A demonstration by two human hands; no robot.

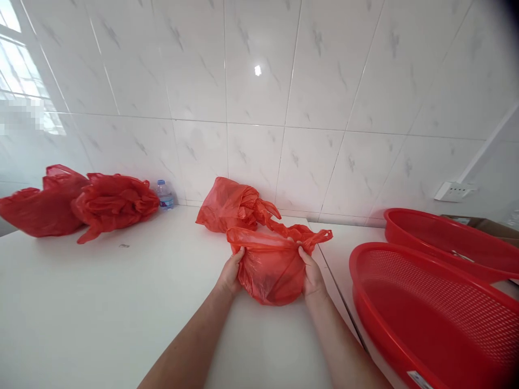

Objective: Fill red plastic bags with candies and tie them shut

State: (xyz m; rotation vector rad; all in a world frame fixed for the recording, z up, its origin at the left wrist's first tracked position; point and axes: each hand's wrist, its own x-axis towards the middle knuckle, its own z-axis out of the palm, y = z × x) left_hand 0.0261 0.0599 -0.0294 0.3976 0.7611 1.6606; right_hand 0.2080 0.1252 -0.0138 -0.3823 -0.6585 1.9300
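Between my two hands is a red plastic bag [271,270], rounded and full at the bottom, with its loose top and handles flopped toward the back right. A darker shape shows through the thin plastic, but what it is I cannot make out. My left hand [232,273] grips the bag's left side, thumb on the near face. On the right side my right hand [313,273] holds it the same way, thumb near the gathered upper edge. Most fingers are hidden behind the bag. Just behind it, a second red plastic bag [227,202] lies against the wall.
Two more filled red bags [57,208] [117,202] sit at the far left beside a small water bottle [165,195]. Large red plastic baskets [405,302] stand on the right, past a seam in the white table [121,308]. A power strip [454,191] is on the tiled wall.
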